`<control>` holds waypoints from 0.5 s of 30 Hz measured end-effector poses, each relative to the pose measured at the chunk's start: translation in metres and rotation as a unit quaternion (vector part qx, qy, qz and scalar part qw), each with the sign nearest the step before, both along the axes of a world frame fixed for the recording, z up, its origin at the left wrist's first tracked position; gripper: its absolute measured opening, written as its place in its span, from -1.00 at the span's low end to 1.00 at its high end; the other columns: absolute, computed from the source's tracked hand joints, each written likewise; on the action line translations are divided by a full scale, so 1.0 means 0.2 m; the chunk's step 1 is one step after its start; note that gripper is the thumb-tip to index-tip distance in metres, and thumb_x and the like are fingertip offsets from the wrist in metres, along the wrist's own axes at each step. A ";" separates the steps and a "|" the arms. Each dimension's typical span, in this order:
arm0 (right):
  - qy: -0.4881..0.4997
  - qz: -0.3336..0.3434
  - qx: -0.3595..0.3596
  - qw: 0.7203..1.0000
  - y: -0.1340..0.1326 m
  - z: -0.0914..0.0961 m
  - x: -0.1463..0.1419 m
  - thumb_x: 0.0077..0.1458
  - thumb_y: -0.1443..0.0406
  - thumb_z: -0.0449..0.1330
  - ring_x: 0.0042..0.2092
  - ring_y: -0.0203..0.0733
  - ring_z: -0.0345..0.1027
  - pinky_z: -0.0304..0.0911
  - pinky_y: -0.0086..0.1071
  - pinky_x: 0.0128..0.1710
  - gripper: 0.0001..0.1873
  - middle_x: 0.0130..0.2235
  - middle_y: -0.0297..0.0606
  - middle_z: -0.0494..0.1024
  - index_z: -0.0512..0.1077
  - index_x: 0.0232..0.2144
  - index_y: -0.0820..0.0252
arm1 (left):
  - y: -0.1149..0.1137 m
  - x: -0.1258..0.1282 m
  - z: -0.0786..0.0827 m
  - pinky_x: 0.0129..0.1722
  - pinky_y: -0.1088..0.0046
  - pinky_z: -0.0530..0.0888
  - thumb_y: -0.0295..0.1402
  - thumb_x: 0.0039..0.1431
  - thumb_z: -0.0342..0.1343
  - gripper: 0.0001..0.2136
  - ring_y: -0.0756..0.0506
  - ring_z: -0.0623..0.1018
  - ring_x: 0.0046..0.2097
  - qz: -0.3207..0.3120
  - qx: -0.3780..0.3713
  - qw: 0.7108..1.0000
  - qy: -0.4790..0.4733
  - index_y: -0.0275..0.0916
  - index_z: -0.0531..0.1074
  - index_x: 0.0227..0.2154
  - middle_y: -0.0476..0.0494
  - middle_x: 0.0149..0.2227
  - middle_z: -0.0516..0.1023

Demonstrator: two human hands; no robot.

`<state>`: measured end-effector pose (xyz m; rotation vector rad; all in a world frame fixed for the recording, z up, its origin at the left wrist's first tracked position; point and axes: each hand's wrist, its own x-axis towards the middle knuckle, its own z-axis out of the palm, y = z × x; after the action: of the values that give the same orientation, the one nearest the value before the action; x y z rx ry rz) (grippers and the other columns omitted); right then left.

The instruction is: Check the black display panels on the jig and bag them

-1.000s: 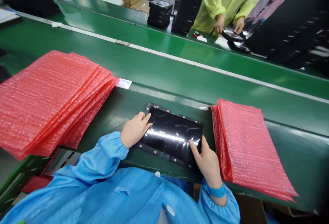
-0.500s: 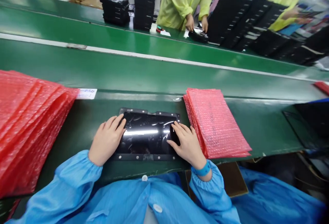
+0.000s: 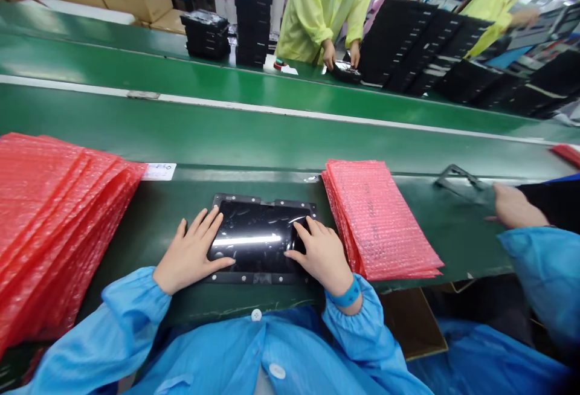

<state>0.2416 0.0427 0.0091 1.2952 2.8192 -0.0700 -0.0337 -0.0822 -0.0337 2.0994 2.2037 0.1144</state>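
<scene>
The fingers (image 3: pixel 206 223) of the left hand (image 3: pixel 190 259) and the right hand (image 3: pixel 321 256) lie spread flat, grasping nothing, on a glossy black panel (image 3: pixel 254 235), the right reaching further over it. Its long axis runs left to right on the green conveyor belt (image 3: pixel 131 244), between a left stack of red bubble bags (image 3: pixel 58 226) and a right stack (image 3: pixel 378 220).

The head camera looks forward and down, close above the left hand (image 3: pixel 193 253) and right hand (image 3: pixel 319 256), across the conveyor (image 3: pixel 254 141).

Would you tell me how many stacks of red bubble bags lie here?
2: one stack left of the black panel, another right of it. A red edge far right may be a third.
</scene>
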 end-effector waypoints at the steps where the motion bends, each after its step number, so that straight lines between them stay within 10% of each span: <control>1: 0.006 0.008 0.004 1.000 0.00 0.00 -0.05 0.03 0.00 0.26 0.14 0.22 0.22 0.23 0.03 0.00 -0.30 0.18 0.14 0.29 0.29 0.14 0.20 | 0.00 0.01 0.00 0.21 -0.18 0.06 0.19 0.10 -0.14 -0.14 -0.34 -0.04 0.36 0.007 0.007 1.000 0.002 -0.28 -0.10 0.33 -0.26 0.37 -0.09; 10: 0.156 0.106 0.039 0.981 0.08 -0.12 -0.38 0.21 0.15 0.11 0.03 0.02 0.23 0.19 -0.07 0.09 -0.62 -0.07 0.00 0.38 0.36 0.01 0.23 | -0.01 0.09 -0.06 0.27 -0.09 -0.01 -0.01 0.27 -0.19 -0.31 -0.26 0.01 0.35 0.121 0.058 0.982 -0.132 -0.34 -0.09 0.32 -0.37 0.36 -0.04; 15: 0.240 0.089 0.093 0.962 0.08 -0.06 -0.35 0.27 0.19 0.02 -0.01 -0.03 0.25 0.08 0.03 0.17 -0.67 -0.10 -0.06 0.38 0.35 0.00 0.22 | 0.02 0.16 0.02 0.30 0.09 0.01 -0.12 0.30 -0.16 -0.51 -0.16 0.11 0.33 0.191 0.155 0.885 -0.394 -0.22 0.20 0.22 -0.24 0.31 0.15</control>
<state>0.1713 0.0592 -0.0038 1.1791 3.4181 -0.1324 -0.0011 -0.0775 -0.0295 1.2881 2.0724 1.1827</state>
